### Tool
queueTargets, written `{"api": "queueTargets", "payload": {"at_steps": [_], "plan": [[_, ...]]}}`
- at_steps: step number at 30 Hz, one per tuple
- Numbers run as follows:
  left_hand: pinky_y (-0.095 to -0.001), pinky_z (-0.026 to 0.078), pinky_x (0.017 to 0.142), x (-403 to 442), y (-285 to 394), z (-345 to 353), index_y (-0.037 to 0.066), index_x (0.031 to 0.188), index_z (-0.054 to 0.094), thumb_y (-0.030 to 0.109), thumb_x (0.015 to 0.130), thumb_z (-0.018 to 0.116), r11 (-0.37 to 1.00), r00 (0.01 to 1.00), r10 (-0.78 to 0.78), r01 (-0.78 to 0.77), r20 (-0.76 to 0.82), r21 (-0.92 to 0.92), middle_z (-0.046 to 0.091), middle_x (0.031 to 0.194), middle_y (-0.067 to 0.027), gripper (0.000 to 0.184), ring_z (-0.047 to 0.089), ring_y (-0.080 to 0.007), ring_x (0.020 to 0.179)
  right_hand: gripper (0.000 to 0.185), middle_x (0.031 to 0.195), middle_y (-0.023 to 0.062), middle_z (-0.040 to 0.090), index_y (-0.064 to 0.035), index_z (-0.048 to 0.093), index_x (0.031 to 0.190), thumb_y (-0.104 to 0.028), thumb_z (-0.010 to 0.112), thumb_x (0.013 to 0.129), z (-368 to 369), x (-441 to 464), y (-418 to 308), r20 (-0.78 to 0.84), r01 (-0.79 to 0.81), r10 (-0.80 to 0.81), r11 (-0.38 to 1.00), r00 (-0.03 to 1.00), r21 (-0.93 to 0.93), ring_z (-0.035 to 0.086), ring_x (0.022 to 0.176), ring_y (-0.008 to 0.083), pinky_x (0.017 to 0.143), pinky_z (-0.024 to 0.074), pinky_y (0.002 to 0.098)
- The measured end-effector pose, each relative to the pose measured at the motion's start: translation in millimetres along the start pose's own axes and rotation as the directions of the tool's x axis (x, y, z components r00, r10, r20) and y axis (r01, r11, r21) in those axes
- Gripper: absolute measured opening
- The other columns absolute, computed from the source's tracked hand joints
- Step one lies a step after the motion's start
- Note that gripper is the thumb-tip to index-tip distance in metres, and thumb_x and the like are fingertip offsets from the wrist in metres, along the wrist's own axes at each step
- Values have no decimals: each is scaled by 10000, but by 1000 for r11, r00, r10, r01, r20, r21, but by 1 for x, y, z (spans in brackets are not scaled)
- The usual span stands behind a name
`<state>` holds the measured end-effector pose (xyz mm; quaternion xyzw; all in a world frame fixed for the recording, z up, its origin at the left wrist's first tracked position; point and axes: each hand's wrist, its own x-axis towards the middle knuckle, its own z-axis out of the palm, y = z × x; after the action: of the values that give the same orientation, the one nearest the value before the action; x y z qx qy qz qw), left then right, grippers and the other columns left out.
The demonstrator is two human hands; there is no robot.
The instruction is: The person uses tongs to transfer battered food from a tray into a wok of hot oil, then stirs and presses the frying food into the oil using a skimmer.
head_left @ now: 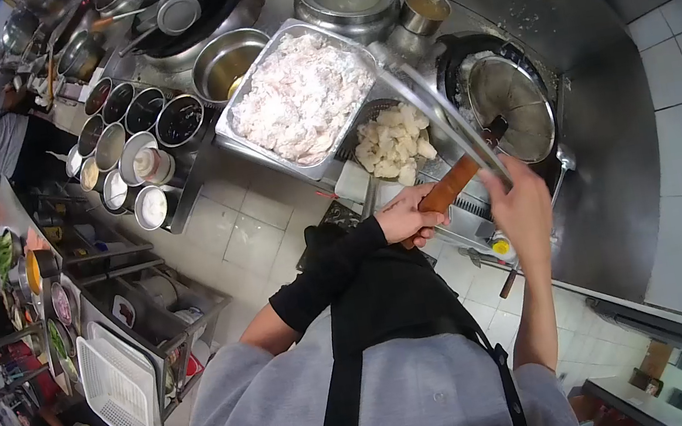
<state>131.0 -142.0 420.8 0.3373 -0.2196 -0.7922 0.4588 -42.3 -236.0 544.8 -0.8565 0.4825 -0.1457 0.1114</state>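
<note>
One left hand [409, 219] wraps its fingers around a brown handle [452, 186] at near right of a steel tray [253, 154] of white-coated pieces [301, 95], the right hand [522, 199] grips metal tongs [488, 159] farther right, a round strainer [512, 108] also rightward, pale chunks [392, 142] just beside the tray.

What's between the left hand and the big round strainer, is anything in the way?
The tongs: held in the right hand, they cross in front of the brown handle between the left hand and the strainer. Whether they touch it, I can't tell.
</note>
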Motion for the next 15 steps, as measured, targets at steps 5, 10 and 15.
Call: {"api": "queueTargets", "payload": {"at_steps": [5, 10, 15], "plan": [[-258, 422, 438, -11, 8, 3, 4, 1329, 520, -26, 972, 610, 992, 996, -54, 61, -68, 109, 639, 886, -65, 369, 488, -80, 575, 285, 1014, 177, 678, -23, 626, 1164, -215, 686, 962, 0, -23, -46, 218, 186, -168, 980, 962, -67, 709, 806, 399, 667, 556, 492], [-252, 386, 411, 12, -32, -26, 26, 1205, 568, 60, 1005, 570, 957, 997, 71, -64, -15, 282, 608, 735, -56, 203, 468, -90, 502, 278, 1020, 171, 701, -7, 615, 1090, -204, 716, 920, 57, -4, -89, 280, 250, -175, 933, 944, -259, 733, 843, 397, 706, 584, 486], [-264, 388, 417, 4, -27, -11, 23, 1149, 553, 41, 1006, 560, 999, 1000, 20, -19, -23, 47, 535, 698, -32, 144, 482, -102, 526, 264, 1010, 189, 712, 5, 641, 1077, -194, 709, 917, 69, 22, -87, 242, 223, -168, 949, 956, -224, 739, 854, 412, 726, 591, 491]]}}
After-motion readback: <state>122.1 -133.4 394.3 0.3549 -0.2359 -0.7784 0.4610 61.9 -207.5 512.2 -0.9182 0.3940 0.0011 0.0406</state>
